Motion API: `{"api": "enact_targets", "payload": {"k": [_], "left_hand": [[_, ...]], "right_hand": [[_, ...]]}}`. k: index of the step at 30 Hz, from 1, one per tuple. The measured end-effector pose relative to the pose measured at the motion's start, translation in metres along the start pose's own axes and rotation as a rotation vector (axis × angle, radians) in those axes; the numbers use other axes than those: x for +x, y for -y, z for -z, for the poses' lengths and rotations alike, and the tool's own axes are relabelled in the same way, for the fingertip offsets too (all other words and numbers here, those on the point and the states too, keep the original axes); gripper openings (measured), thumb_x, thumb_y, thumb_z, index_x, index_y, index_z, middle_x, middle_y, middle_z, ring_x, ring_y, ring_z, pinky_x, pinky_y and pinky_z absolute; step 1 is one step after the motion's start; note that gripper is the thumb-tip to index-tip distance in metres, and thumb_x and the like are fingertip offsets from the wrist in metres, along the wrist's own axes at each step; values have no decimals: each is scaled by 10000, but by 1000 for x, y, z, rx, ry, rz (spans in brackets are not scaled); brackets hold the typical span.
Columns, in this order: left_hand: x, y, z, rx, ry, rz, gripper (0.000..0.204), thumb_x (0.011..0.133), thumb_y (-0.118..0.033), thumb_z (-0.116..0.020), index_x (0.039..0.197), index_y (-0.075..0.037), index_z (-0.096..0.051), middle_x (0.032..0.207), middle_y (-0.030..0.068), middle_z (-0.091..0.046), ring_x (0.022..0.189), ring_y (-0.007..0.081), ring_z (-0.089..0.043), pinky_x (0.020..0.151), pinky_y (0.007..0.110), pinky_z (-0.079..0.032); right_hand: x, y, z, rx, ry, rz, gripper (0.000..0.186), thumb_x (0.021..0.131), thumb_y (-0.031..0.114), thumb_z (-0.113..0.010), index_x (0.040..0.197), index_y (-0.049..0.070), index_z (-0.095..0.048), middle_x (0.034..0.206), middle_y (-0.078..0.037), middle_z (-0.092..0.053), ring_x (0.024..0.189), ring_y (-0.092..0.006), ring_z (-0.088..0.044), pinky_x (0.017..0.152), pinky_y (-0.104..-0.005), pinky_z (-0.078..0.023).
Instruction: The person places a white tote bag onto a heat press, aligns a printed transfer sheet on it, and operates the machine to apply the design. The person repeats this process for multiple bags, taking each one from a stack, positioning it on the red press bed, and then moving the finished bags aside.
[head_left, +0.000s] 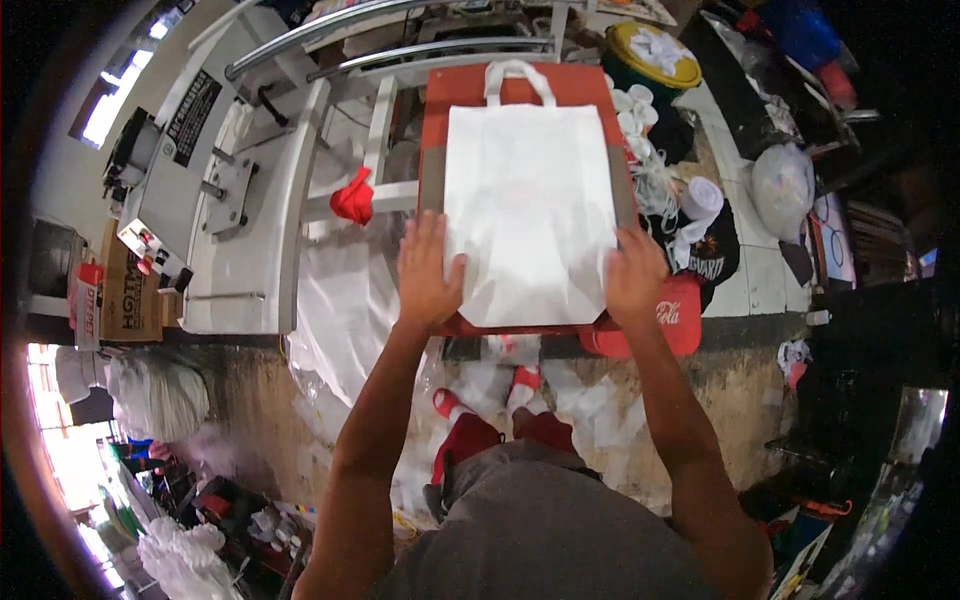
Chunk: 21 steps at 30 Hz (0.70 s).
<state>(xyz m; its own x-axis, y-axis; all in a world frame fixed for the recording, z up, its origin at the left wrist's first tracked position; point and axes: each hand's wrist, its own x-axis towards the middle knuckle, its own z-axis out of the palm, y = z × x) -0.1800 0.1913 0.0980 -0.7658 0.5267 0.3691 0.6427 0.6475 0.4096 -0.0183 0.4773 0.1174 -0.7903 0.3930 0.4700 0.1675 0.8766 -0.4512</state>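
Note:
A white cloth tote bag (pixel 530 200) lies flat in front of me, its looped handle (pixel 519 80) pointing away. Beneath it is a red board (pixel 462 88) with a brown-grey band showing along both sides. My left hand (pixel 430 272) rests at the bag's lower left edge, fingers stretched forward and thumb toward the cloth. At the lower right edge lies my right hand (pixel 634 278), likewise with its fingers extended. Neither hand appears to grip anything. Faint creases run across the lower part of the bag.
On the left stands a grey-white machine (pixel 185 210) with a metal rail (pixel 380 25) behind. A red cloth (pixel 352 197) hangs beside the board, above white sheeting (pixel 345 310). To the right are a yellow-lidded bin (pixel 655 55), white rolls (pixel 702 198) and a red plastic item (pixel 675 315).

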Motion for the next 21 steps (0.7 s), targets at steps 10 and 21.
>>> {"api": "enact_targets", "payload": {"k": [10, 21], "left_hand": [[-321, 71, 40, -82, 160, 535, 365, 865, -32, -582, 1225, 7, -535, 1177, 239, -575, 1145, 443, -518, 1012, 510, -418], [-572, 117, 118, -173, 695, 755, 296, 830, -103, -676, 1106, -25, -603, 1042, 232, -635, 1024, 422, -604, 858, 494, -508]], "right_hand": [[-247, 23, -161, 248, 551, -235, 239, 897, 216, -665, 1001, 2, -652, 871, -212, -644, 817, -398, -631, 749, -481, -518], [-243, -28, -365, -165, 447, -678, 242, 904, 237, -669, 1018, 25, -648, 910, -202, -650, 832, -383, -635, 754, -479, -521]]}}
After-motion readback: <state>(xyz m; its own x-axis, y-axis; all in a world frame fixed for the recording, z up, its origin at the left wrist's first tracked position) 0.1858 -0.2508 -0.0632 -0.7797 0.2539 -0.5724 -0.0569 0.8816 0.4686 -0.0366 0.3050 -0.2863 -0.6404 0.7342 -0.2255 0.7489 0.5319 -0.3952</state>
